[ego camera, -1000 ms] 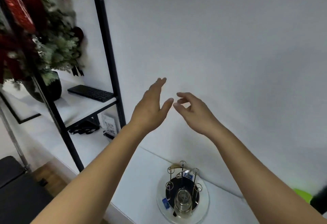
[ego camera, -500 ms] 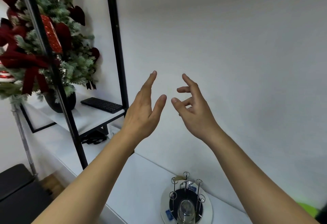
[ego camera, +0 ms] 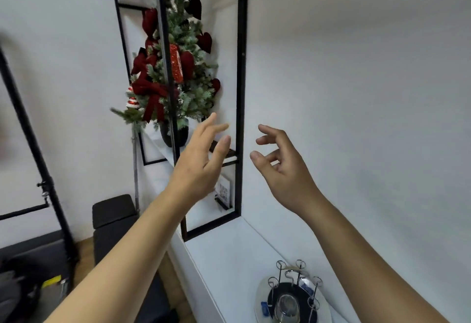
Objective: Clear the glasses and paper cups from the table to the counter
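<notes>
Two hands up in mid-air, both bare, neither holding anything. Left hand [ego camera: 201, 162] is raised w/ fingers straight & loosely spread, thumb out to the side; it sits in front of the black shelf frame [ego camera: 240, 93]. Right hand [ego camera: 283, 169] is beside it, apart, fingers relaxed and slightly bent, palm turned toward the left one; white wall behind it. Both forearms run down to the bottom edge of the view.

Below the hands, the white tabletop [ego camera: 229, 259] runs along the wall. On it, near the bottom edge & under the right forearm, a round tray [ego camera: 260, 297] carries a black wire rack [ego camera: 293, 289] w/ looped tips. One clear glass [ego camera: 286, 308] stands inside the rack, partly cut off by the frame edge.

Farther back, on the shelf inside the frame, a small decorated xmas tree [ego camera: 175, 77] w/ red bows in a dark pot. Left of the tabletop: a black seat [ego camera: 113, 210] and wood floor [ego camera: 81, 248].
</notes>
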Motion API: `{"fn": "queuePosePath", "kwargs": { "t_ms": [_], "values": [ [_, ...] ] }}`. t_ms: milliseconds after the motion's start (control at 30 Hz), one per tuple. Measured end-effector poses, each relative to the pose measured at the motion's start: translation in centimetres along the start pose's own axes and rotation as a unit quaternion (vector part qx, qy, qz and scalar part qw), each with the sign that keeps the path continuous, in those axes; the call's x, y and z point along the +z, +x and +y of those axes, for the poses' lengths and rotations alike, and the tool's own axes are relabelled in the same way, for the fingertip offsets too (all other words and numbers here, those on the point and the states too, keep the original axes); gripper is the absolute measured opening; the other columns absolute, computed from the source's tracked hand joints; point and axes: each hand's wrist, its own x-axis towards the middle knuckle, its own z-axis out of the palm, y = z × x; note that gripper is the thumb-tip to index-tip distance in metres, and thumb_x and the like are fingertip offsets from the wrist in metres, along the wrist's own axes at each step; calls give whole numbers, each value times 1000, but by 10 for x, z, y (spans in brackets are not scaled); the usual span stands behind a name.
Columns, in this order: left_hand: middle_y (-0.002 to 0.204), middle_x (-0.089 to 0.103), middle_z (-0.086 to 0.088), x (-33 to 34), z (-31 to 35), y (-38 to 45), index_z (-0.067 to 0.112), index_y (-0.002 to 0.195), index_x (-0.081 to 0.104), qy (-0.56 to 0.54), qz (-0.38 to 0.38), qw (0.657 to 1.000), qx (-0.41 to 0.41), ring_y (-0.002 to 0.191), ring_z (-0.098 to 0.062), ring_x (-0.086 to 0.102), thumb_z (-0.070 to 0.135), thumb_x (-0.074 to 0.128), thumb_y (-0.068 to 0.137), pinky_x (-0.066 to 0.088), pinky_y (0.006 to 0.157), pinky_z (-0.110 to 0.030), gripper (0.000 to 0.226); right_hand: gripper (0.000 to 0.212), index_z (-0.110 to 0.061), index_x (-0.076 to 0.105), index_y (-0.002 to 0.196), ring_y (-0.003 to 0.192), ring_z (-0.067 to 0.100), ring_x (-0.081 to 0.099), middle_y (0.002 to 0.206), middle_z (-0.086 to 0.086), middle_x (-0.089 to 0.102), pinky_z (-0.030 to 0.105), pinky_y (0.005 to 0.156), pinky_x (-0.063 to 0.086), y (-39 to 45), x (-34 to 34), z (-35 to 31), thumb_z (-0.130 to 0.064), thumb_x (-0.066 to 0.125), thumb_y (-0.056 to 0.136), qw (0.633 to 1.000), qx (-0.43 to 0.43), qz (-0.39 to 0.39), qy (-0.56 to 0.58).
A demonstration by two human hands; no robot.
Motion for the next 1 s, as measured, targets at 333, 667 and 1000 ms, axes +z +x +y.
{"fn": "queuePosePath", "kwargs": {
  "t_ms": [333,667,1000],
  "values": [
    [157,41,16,-103,52,-143,55,136,44,106,97,983,-114,143,-2,41,63,41,100,48,110,-42,37,35,-41,54,126,86,13,65,116,-20,58,32,78,57,-49,69,-70,-48,58,92,980,-48,-139,133],
    [147,49,22,-276,167,-316,62,130,44,272,241,904,-224,129,11,49,59,43,100,44,94,-8,29,34,-45,52,125,85,4,63,117,-23,57,16,70,50,-160,206,-228,-54,56,92,891,-129,-319,296],
    [141,53,18,-405,344,-550,35,142,51,403,321,795,-320,128,9,50,56,42,101,42,98,-11,47,43,-36,51,128,91,0,62,119,-17,58,14,68,50,-360,271,-446,-54,55,90,784,-197,-434,397]
  ]
}}
